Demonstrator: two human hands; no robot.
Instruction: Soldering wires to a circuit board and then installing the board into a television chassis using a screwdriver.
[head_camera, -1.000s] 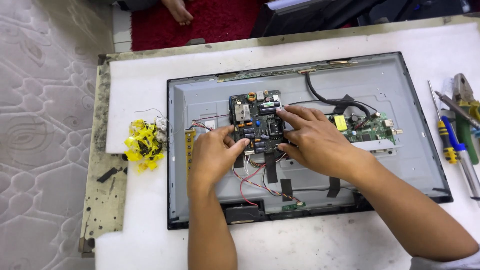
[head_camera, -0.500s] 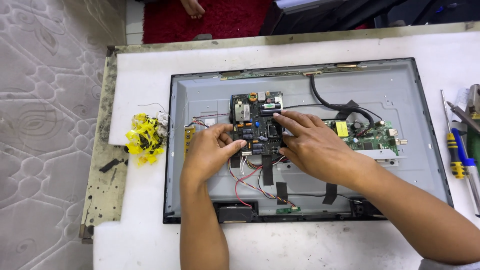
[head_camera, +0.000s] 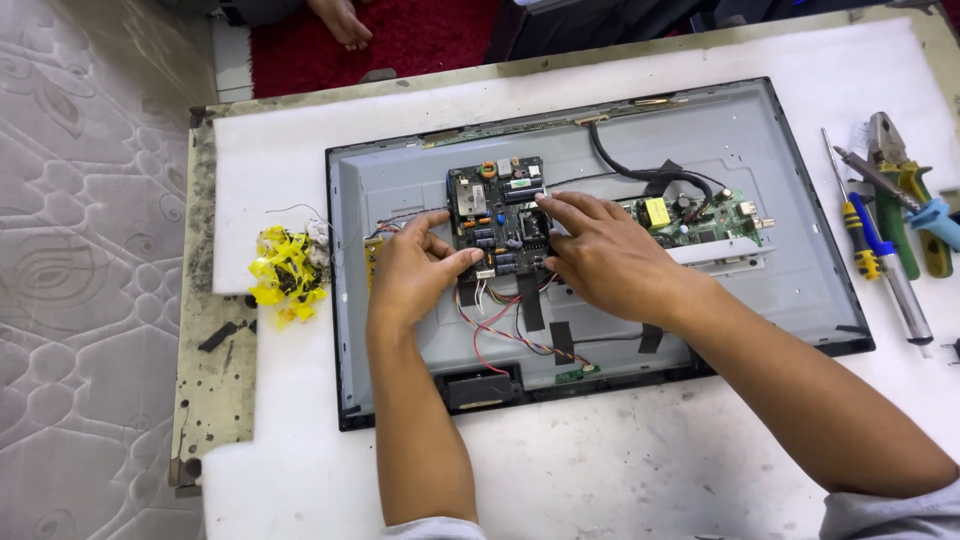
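Bare fingers of the left hand (head_camera: 412, 272) pinch the left edge of a dark circuit board (head_camera: 498, 215), while the right hand (head_camera: 600, 255) lies spread, fingertips pressing the board's right side. It sits at the centre of a grey open-backed flat-screen panel (head_camera: 780, 200) lying on a white-topped table (head_camera: 650, 460). Red and black wires (head_camera: 490, 335) trail below; a green circuit board (head_camera: 690, 220) lies just right. Yellow clips (head_camera: 285, 275) lie left of the panel; screwdrivers and pliers (head_camera: 890, 215) lie to its right.
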